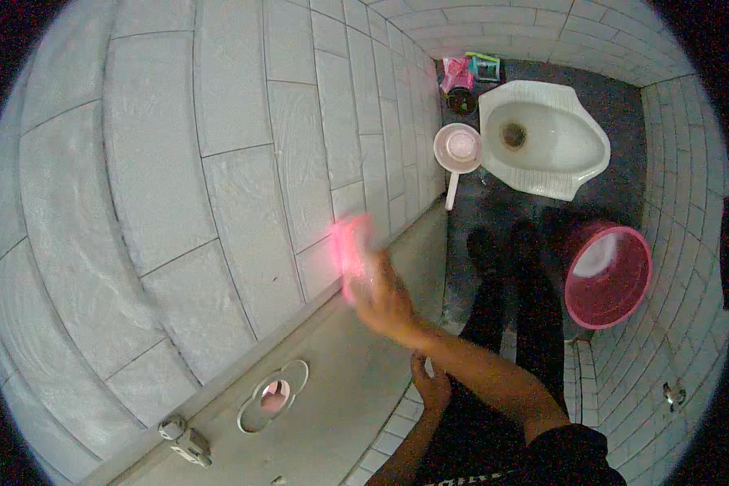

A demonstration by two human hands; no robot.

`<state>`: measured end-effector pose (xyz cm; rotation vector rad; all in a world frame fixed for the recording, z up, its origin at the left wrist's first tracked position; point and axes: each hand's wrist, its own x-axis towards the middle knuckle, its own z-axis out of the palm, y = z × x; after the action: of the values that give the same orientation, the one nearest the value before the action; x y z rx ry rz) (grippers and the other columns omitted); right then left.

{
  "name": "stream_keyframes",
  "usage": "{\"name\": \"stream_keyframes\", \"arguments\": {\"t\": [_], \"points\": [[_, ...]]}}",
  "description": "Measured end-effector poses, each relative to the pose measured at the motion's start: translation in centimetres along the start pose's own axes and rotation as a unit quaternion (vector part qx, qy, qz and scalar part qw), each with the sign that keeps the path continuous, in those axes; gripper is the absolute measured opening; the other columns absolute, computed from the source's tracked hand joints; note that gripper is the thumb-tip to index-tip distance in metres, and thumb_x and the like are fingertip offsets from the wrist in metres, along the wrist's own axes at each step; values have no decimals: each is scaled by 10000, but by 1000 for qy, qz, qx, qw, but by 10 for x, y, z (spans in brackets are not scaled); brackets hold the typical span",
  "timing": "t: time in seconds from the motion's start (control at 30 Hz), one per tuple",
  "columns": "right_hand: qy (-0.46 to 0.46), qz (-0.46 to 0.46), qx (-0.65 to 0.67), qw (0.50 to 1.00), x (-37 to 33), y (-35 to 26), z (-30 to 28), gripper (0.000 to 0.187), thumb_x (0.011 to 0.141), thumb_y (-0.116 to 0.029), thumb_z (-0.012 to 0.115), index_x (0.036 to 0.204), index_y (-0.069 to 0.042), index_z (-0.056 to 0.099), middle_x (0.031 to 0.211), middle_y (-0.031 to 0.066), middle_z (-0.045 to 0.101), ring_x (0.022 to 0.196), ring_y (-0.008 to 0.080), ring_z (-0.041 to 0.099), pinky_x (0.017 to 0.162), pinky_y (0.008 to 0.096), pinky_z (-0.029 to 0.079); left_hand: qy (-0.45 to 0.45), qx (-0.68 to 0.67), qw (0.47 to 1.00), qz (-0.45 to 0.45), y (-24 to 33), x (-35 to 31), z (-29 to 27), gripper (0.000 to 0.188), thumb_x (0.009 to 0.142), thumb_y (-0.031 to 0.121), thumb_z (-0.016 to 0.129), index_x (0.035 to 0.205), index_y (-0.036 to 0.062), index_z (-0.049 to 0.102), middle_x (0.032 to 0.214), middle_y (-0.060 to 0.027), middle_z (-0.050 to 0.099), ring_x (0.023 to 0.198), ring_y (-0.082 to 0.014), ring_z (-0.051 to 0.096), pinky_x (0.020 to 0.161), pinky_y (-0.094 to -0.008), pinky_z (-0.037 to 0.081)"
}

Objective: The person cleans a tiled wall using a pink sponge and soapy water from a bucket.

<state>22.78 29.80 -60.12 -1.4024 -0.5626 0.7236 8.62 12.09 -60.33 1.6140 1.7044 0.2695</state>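
My right hand [385,301] is closed around a bright pink scrubber [351,257], which is pressed to the white tiled wall [243,194] just above a grey ledge. Motion blurs the scrubber, so I cannot tell whether it has bristles or sponge. Whitish, soapy-looking streaks cover the tiles to the left. Below my right forearm, my left hand [432,389] is close to the ledge's edge with its fingers loosely bent and apart, and nothing shows in it. The right forearm partly covers its fingertips.
The ledge [340,356] carries a grey metal tap [185,441] and a clear-rimmed opening [274,395]. A pale dipper [452,190] lies beside the white squat toilet [555,138]. Pink packets [457,74] are in the far corner. A pink bucket [577,308] stands at right, below a wall tap [674,395].
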Motion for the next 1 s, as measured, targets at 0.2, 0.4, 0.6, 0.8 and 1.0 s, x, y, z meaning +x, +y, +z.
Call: {"name": "stream_keyframes", "arguments": {"t": [0.2, 0.4, 0.6, 0.8, 1.0], "points": [[99, -11, -1, 995, 97, 10, -10, 580, 914, -201, 542, 1415, -50, 292, 1251, 256, 457, 1135, 420, 478, 921, 459, 439, 31, -66, 994, -76, 14, 5, 9, 288, 955, 189, 533, 1165, -6, 497, 1142, -129, 565, 1066, -221, 536, 954, -363, 419], [28, -135, 55, 989, 90, -106, -1, 657, 843, -196, 610, 1437, -165, 330, 976, 190, 481, 822, 379, 554, 644, 486, 493, -32, -7, 998, -53, -49, -12, 5, 339, 953, 203, 560, 1195, -16, 470, 1155, -130, 549, 1086, -218, 522, 964, -350, 407], [-19, -51, -4, 999, 32, -4, -12, 656, 832, -141, 612, 1418, -71, 326, 997, 211, 486, 815, 398, 540, 659, 463, 491, 28, -73, 994, -81, -13, -3, 23, 367, 957, 241, 554, 1203, -18, 470, 1168, -126, 539, 1108, -217, 499, 973, -340, 386], [91, 31, -4, 995, 70, 16, -8, 629, 876, -147, 583, 1424, -64, 286, 1058, 244, 486, 881, 411, 548, 741, 451, 489, 76, -155, 981, -85, 9, 17, 21, 293, 956, 197, 554, 1160, -3, 488, 1164, -112, 532, 1094, -199, 503, 964, -337, 396], [-95, -126, 17, 987, 44, -54, -21, 660, 861, -169, 603, 1430, -72, 284, 994, 241, 481, 838, 412, 549, 657, 490, 485, 46, -175, 980, -87, -20, -4, 26, 399, 904, 295, 639, 1145, 9, 498, 1139, -95, 523, 1071, -171, 489, 937, -340, 403]]}}
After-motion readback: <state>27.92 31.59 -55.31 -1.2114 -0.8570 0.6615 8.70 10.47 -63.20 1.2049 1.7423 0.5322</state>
